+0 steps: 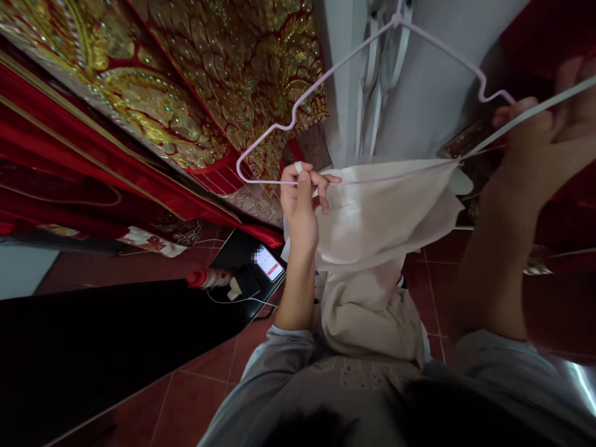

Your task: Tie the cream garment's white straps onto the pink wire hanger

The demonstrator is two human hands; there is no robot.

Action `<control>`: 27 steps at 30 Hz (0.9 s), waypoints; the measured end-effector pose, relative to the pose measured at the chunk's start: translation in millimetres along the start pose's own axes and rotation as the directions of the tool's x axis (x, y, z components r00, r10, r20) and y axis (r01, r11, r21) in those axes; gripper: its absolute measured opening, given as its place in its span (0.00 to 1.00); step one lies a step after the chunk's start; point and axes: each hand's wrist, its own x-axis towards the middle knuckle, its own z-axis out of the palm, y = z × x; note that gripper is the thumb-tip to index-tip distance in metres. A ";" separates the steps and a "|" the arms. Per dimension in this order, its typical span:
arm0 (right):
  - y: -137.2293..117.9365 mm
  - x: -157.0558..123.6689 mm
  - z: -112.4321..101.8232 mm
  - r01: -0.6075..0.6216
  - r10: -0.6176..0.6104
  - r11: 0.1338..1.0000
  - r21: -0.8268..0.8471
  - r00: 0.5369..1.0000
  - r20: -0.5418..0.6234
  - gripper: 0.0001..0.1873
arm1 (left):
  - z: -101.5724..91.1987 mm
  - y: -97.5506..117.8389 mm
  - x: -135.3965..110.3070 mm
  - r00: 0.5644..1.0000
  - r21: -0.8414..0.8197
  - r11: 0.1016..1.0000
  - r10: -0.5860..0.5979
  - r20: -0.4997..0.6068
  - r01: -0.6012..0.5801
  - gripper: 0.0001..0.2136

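A pale pink clothes hanger spans the upper middle, its hook cut off at the top. My left hand is closed around its lower bar, with a white band on one finger. White cloth hangs along the bar; I cannot tell whether it loops over it. My right hand is raised at the hanger's right end, its fingertips touching or close to it. Motion smears its fingers, so its grip is unclear. Across it runs a white strip, slanting down toward the cloth.
Red garments with gold sequins hang at upper left. Below them, a black tabletop bears a phone, a red-capped bottle and a white cable. A grey-white panel stands behind the hanger. Red tiles cover the floor.
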 end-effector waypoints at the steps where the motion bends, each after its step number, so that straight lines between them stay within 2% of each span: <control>1: -1.1 -6.4 -1.9 0.012 -0.012 1.000 -0.018 1.000 0.016 0.22 | -0.1 0.6 0.7 1.000 -0.004 1.000 -0.015 -0.004 0.015 0.14; 5: -4.7 -47.3 -10.6 0.095 -0.096 0.991 -0.096 0.995 -0.002 0.27 | 2.1 2.7 2.3 0.997 -0.014 0.998 -0.065 -0.029 0.064 0.12; 7: -1.2 -60.9 -10.0 0.160 -0.169 0.979 -0.128 0.984 -0.059 0.29 | 3.7 0.4 -0.3 0.998 -0.009 0.998 -0.058 -0.016 0.057 0.11; 8: 1.5 -63.8 -7.6 0.200 -0.208 0.970 -0.139 0.977 -0.049 0.28 | 3.8 -1.9 -2.3 0.999 -0.006 0.999 -0.047 -0.004 0.047 0.10; 11: 8.2 -61.3 3.4 0.289 -0.273 0.946 -0.146 0.955 0.118 0.24 | -2.2 -9.9 -6.7 1.000 0.015 1.000 0.010 -0.007 -0.010 0.11; 13: 8.5 -57.3 8.6 0.283 -0.253 0.948 -0.147 0.949 0.190 0.21 | -11.8 -11.6 -5.1 0.993 0.079 0.993 0.098 -0.073 -0.092 0.13; 15: 6.2 -56.6 9.7 0.252 -0.229 0.958 -0.140 0.960 0.162 0.18 | -24.4 -7.2 1.2 0.950 0.200 0.957 0.246 -0.191 -0.208 0.13; 18: 2.9 -60.8 7.2 0.242 -0.230 0.963 -0.116 0.967 0.108 0.15 | -44.7 8.6 15.6 0.812 0.364 0.864 0.472 -0.344 -0.348 0.17; 19: 2.8 -62.3 6.6 0.244 -0.235 0.963 -0.114 0.968 0.087 0.15 | -51.1 14.9 20.7 0.783 0.383 0.847 0.505 -0.364 -0.368 0.17; 20: 3.1 -63.5 6.6 0.247 -0.240 0.962 -0.113 0.968 0.065 0.16 | -57.0 21.0 25.5 0.782 0.387 0.843 0.510 -0.357 -0.373 0.17; 22: 4.5 -64.7 8.6 0.249 -0.246 0.961 -0.121 0.969 0.037 0.15 | -66.2 32.2 34.1 0.855 0.380 0.855 0.460 -0.239 -0.354 0.14; 24: 5.8 -65.1 12.8 0.255 -0.258 0.957 -0.136 0.966 -0.002 0.15 | -70.3 42.3 41.1 0.948 0.399 0.870 0.317 -0.002 -0.290 0.20; 26: 5.7 -66.0 17.9 0.249 -0.256 0.954 -0.167 0.966 -0.026 0.18 | -67.7 53.0 46.7 0.965 0.453 0.856 0.180 0.191 -0.249 0.24; 27: 5.1 -66.9 20.3 0.236 -0.244 0.955 -0.180 0.969 -0.027 0.20 | -64.0 59.0 48.9 0.961 0.487 0.838 0.149 0.233 -0.248 0.23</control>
